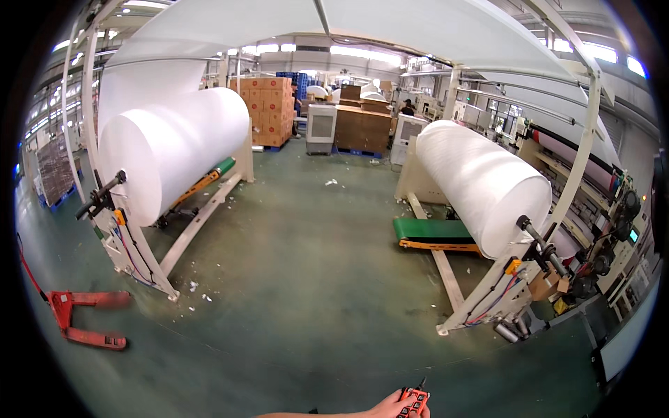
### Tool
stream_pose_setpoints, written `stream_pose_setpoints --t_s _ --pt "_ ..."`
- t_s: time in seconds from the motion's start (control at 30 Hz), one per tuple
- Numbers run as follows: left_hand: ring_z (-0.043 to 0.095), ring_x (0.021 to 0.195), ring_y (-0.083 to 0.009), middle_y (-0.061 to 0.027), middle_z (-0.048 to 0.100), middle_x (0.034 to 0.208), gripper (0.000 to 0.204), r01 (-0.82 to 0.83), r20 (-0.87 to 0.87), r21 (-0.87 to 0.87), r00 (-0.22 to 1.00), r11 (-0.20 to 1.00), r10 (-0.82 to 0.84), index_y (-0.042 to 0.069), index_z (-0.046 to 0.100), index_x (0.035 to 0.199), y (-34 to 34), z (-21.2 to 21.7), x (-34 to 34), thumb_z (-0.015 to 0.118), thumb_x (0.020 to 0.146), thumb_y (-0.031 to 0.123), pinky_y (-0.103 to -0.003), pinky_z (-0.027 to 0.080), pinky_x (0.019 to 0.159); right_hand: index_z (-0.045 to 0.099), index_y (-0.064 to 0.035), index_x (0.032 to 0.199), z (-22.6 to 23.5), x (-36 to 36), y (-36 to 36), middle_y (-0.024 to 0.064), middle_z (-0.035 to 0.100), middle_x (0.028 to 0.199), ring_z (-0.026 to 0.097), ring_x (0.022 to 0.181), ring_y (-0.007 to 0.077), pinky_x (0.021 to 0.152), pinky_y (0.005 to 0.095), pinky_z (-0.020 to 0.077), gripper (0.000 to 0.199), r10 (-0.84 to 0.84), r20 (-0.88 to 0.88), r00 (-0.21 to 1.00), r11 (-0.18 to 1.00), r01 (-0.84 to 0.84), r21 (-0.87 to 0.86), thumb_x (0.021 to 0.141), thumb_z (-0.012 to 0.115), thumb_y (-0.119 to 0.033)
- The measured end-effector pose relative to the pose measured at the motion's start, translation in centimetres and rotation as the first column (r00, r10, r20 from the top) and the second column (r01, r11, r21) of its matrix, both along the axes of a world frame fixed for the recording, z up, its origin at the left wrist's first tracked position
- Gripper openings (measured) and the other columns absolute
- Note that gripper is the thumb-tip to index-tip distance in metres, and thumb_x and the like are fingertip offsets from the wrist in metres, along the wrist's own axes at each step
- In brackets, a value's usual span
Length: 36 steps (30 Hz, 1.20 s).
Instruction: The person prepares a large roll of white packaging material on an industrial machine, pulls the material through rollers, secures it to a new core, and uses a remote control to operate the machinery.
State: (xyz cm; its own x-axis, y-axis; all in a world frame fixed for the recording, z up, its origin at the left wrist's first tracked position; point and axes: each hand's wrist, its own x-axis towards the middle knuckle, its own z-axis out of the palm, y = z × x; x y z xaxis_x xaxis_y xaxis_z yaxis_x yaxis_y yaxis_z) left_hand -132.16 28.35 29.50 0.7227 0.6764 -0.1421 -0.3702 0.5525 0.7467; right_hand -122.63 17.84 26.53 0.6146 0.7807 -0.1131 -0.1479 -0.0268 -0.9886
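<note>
At the bottom edge, my left hand [391,406] is closed around a red-orange remote control [414,402] with dark buttons and a short black antenna. Its forearm comes in low from the left. Fingertips show at the remote's right side, and the lower part of the remote is cut off by the picture's edge. My right hand is not in view. Ahead, on either side, stand two big white material rolls: the left roll [174,150] and the right roll [488,184], each held on a shaft in a cream metal stand.
A red pallet jack [66,313] stands at the left. Green conveyor belts [432,228] sit under the rolls. Brown cartons [268,111] and a grey cooler unit [321,129] stand at the back. A person [408,108] is far off. Paper scraps [331,182] lie on the green floor [300,279].
</note>
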Motion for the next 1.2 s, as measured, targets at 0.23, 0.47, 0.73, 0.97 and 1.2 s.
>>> stream_pose_setpoints --t_s 0.23,0.47,0.73,0.97,1.2 --pt "0.062 0.108 -0.0116 -0.0037 0.066 0.119 0.03 0.119 0.03 0.231 0.991 0.966 -0.129 0.005 0.055 0.129 0.1 1.8 19.8 0.061 0.099 0.007 -0.03 0.053 0.093 0.051 -0.0012 0.144 3.8 17.9 -1.5 0.0122 0.061 0.136 0.06 0.119 0.0207 0.097 0.0329 0.0511 0.044 -0.124 0.067 0.99 0.991 0.127 -0.045 0.103 0.057 -0.016" --pt "0.063 0.104 -0.0152 -0.0107 0.064 0.114 0.054 0.234 -0.338 0.306 0.933 0.923 -0.125 -0.006 0.049 0.127 -3.7 -0.2 36.9 0.075 0.093 0.026 -0.032 0.055 0.089 0.047 0.0001 0.146 2.1 34.5 -5.2 0.0145 0.058 0.141 0.058 0.126 0.0256 0.105 0.0359 0.0482 0.048 -0.158 0.132 0.979 0.987 0.159 0.009 0.103 0.058 -0.017" --pt "0.063 0.108 -0.0133 -0.0063 0.064 0.119 0.041 0.343 -0.294 0.246 0.918 0.907 -0.267 0.001 0.051 0.13 -12.8 3.7 60.5 0.07 0.096 0.013 -0.032 0.054 0.093 0.044 0.0026 0.147 6.6 56.4 -14.9 0.0144 0.06 0.135 0.062 0.119 0.0225 0.101 0.0345 0.0513 0.056 -0.29 -0.036 0.956 0.955 0.292 0.056 0.092 0.054 0.002" --pt "0.061 0.113 -0.0184 -0.0092 0.063 0.122 0.044 0.272 -0.028 0.091 0.962 0.958 -0.27 0.001 0.052 0.131 -13.1 6.1 75.8 0.053 0.087 -0.002 -0.034 0.048 0.103 0.045 0.0002 0.146 11.5 72.7 -15.3 0.0172 0.064 0.13 0.063 0.118 0.0229 0.102 0.0367 0.0498 0.055 -0.273 0.185 0.944 0.957 0.286 -0.043 0.093 0.06 -0.006" --pt "0.064 0.109 -0.0179 -0.0095 0.065 0.118 0.045 0.183 -0.069 0.124 0.982 0.975 -0.175 0.001 0.049 0.13 -9.0 6.6 86.4 0.061 0.086 -0.004 -0.035 0.052 0.098 0.04 -0.0014 0.149 12.0 85.0 -10.4 0.0196 0.064 0.13 0.064 0.119 0.0264 0.103 0.0382 0.0492 0.057 -0.088 0.203 0.975 0.992 0.103 -0.067 0.095 0.057 -0.006"
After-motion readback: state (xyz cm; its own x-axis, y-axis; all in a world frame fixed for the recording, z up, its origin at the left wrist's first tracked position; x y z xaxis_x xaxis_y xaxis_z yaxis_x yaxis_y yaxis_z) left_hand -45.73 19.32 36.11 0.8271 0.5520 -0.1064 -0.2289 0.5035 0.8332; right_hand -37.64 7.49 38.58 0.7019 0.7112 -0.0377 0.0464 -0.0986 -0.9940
